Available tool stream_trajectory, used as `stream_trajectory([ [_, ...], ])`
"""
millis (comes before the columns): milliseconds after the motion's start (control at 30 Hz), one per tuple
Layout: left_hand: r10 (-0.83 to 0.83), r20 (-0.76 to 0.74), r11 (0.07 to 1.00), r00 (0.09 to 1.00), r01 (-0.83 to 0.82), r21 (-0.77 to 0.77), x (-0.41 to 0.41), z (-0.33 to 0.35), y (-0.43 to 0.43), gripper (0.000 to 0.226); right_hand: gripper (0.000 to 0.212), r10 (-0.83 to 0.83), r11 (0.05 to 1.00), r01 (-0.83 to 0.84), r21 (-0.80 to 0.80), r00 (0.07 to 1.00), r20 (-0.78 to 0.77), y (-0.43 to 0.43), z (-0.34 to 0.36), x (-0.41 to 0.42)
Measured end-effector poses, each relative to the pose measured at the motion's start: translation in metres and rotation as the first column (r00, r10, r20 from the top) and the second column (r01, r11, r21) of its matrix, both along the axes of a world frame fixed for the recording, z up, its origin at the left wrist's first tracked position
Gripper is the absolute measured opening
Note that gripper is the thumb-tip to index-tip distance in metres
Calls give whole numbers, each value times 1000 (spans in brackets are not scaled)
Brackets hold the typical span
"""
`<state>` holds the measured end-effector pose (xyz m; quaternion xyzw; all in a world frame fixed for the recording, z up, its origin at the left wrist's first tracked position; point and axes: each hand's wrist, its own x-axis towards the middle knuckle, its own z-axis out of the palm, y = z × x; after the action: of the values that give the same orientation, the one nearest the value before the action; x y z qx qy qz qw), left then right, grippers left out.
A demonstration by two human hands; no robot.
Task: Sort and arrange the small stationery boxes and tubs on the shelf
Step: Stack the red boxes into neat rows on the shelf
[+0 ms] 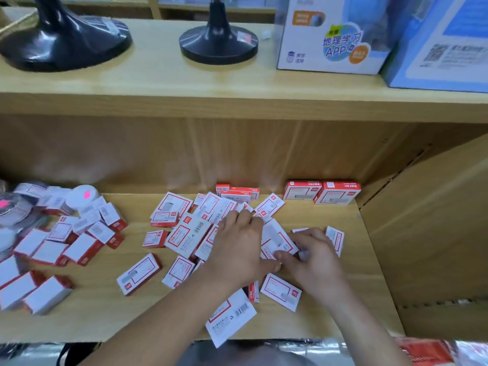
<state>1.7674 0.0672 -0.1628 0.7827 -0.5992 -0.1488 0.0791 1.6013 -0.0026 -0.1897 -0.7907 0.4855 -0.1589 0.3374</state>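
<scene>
Shelf (369,273): light wood.
Standing boxes (322,192): two, red-and-white, at the back.
Small boxes (138,277): scattered flat, in front and left of the standing boxes.
Tub (81,196): white, far left of them.

Big black base (63,40), small black base (218,46) and white carton (327,43) stand above.
</scene>
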Motion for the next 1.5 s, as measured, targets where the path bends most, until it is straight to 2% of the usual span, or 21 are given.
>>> stream_trajectory([
  [133,-58,-116,992,992,44,-116,9,-4,2,92,29,-12,990,-8,141,989,145,10,12,7],
  [233,-121,-201,973,972,77,-216,19,3,3,92,41,-12,992,-15,121,975,222,10,22,6],
  [300,-233,-151,928,961,173,-330,24,11,0,73,47,17,997,-36,72,966,258,5,36,4],
  [400,-344,-103,864,933,273,-423,21,21,-6,40,48,35,994,-69,83,933,358,-1,63,2],
  [467,-252,-279,894,927,113,-435,18,26,-9,33,47,0,999,-22,48,908,420,-7,74,-4],
  [500,-166,-422,918,891,-16,-396,18,27,-10,31,49,-36,999,34,14,913,407,-12,75,-8],
  [533,-89,-576,933,813,-135,-335,16,29,-11,28,56,-88,996,92,7,924,373,-15,75,-13],
  [600,-20,-816,927,578,-296,-232,10,34,-14,27,73,-215,974,182,132,927,308,-20,73,-24],
  [667,-11,-904,922,427,-345,-173,-1,37,-17,27,71,-275,931,152,332,889,366,-21,67,-34],
  [733,-2,-929,932,369,-336,-135,-12,38,-21,29,46,-279,903,58,426,832,479,-19,64,-38],
  [800,20,-937,943,348,-319,-98,-21,35,-29,35,29,-305,904,66,422,791,530,-20,64,-41],
  [867,33,-929,949,369,-302,-86,-26,29,-40,35,26,-320,919,113,378,776,544,-28,65,-48],
  [900,38,-904,951,425,-294,-99,-26,23,-45,34,26,-294,941,149,303,803,518,-34,64,-52],
  [967,68,-776,961,628,-251,-119,-25,14,-55,36,33,-211,976,218,20,910,357,-50,62,-61],
  [1033,55,-548,983,835,-142,-117,-22,6,-60,40,43,-175,938,205,-280,976,130,-65,62,-63],
  [1100,-4,-377,997,926,-27,-77,-24,3,-61,53,46,-219,907,208,-367,976,12,-75,62,-56],
  [1167,-67,-326,998,943,61,-28,-30,-3,-62,71,45,-267,908,243,-342,963,-24,-79,52,-49],
  [1233,-115,-281,993,953,120,3,-35,-11,-62,80,45,-312,913,300,-275,950,-1,-79,36,-47],
  [1300,-134,-272,990,953,139,0,-34,-19,-62,73,47,-366,912,374,-169,928,74,-81,25,-46],
  [1400,-120,-292,993,949,121,-14,-31,-24,-61,62,66,-425,903,430,8,890,167,-90,15,-43],
  [1500,-126,-236,992,964,119,-45,-29,-24,-61,61,63,-451,892,449,60,870,200,-99,7,-39],
])
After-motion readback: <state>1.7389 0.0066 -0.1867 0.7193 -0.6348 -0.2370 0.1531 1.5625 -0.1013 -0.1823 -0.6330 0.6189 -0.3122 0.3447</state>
